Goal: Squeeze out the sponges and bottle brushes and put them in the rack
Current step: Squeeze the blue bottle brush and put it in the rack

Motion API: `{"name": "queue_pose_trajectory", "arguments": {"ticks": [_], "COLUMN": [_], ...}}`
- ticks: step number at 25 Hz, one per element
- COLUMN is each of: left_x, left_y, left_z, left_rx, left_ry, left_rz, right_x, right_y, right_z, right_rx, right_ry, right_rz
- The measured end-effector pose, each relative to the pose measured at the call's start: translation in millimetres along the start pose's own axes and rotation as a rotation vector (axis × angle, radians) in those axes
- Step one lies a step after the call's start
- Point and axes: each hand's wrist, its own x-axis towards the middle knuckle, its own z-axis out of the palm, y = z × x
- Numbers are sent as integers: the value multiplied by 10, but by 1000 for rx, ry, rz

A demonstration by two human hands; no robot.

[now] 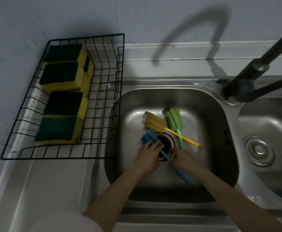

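Observation:
A blue bottle brush (147, 138) lies over the drain of the left sink basin (209, 124). My left hand (147, 155) grips its foam head, and my right hand (183, 156) holds its blue handle, which runs down to the right. A yellow bottle brush (154, 122) and a green bottle brush (174, 118) lie crossed on the basin floor behind the drain. Several yellow sponges with green scouring pads (62, 91) sit in a row in the black wire rack (101, 91) on the counter to the left.
A dark tap (254, 71) stands between the two basins, with its spout rising off to the upper right. The right basin (271, 128) has a plugged drain (259, 150). The right half of the rack holds nothing. A wall runs behind the counter.

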Motion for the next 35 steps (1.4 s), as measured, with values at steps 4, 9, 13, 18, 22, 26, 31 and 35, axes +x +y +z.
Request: {"name": "queue_pose_trajectory", "arguments": {"ticks": [4, 9, 13, 18, 22, 26, 31, 35], "left_x": [18, -66, -131, -258, -334, -431, -629, -804], "left_y": [-33, -43, -45, 196, 305, 470, 602, 446], "left_z": [104, 85, -38, -265, -489, -760, -1275, -1749], "left_rx": [35, 25, -5, -84, -106, -206, -354, -324], "left_ry": [-43, -16, 91, 310, 451, 613, 743, 883], "left_rz": [-14, -27, -19, 56, 84, 117, 153, 179], "right_x": [74, -22, -387, -808, -970, -1147, -1342, -1381], "right_y": [85, -12, -157, -178, -289, -502, -887, -1272], "right_z": [291, 232, -226, -678, -900, -1204, -1642, -1891], "right_rx": [-86, 89, 485, 807, 1071, 1002, 910, 840], "right_ry": [20, -31, -107, -159, -141, 82, 419, 543], "right_rz": [28, -21, -108, -213, -310, -497, -600, -697]}}
